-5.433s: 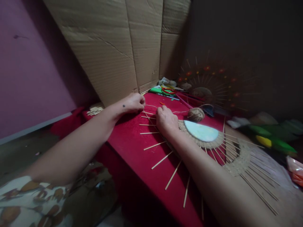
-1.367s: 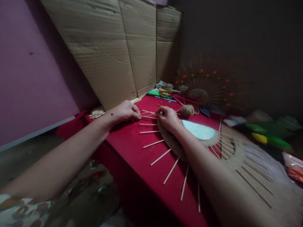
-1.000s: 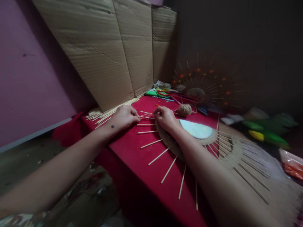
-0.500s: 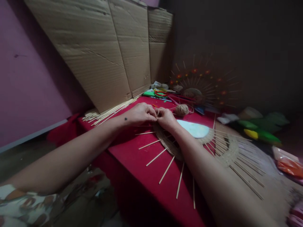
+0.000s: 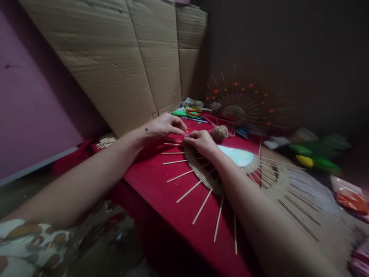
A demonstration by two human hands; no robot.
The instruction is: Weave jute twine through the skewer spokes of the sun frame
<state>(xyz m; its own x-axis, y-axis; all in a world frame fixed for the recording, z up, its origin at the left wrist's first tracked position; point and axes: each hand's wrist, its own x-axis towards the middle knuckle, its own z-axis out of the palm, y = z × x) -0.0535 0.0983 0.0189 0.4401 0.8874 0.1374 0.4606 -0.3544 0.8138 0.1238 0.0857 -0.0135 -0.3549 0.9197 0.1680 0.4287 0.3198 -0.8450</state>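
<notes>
A half-round fan frame of thin wooden sticks, bound by a woven twine band (image 5: 198, 173), lies on the red cloth (image 5: 161, 192). At the band's far left end, my right hand (image 5: 203, 143) is closed on its edge, thumb and fingers pinched together. My left hand (image 5: 168, 125) is just left of it, fingertips closed on what looks like a thin strand of twine, hard to make out. Beyond my right wrist sits a ball of twine (image 5: 220, 132). A pale blue-white half-round piece (image 5: 236, 155) is partly behind my right forearm.
Cardboard (image 5: 115, 65) stands upright at the back left, with a bundle of sticks (image 5: 106, 142) at its foot. Red-handled scissors (image 5: 194, 112) lie behind my hands. Another stick frame (image 5: 282, 184) rests at right; a flower-decorated one (image 5: 250, 86) stands at the dark wall.
My left hand has drawn slightly up and left, its fingers parting from the right hand's. My right hand stays on the band's end. The view has shifted slightly, baring more sticks.
</notes>
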